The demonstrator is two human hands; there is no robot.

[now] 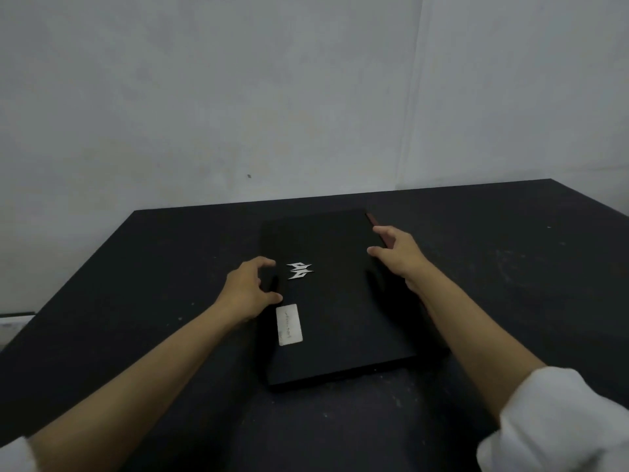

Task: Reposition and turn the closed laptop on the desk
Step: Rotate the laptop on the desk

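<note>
A closed black laptop (pixel 340 301) lies flat on the black desk (pixel 136 301), its long side running away from me. Its lid carries a silver logo (pixel 299 270) and a white sticker (pixel 289 324). A reddish strip shows along its far right edge. My left hand (pixel 245 291) is at the laptop's left edge, fingers curled and spread, tips just over the lid. My right hand (pixel 396 253) is over the right edge, thumb and forefinger apart above the lid. Neither hand visibly clamps the laptop.
The desk stands in a corner against a pale grey wall (pixel 238 97). Its back edge runs just behind the laptop, and its left edge slants toward me. White sleeves (pixel 558 424) cover my upper arms.
</note>
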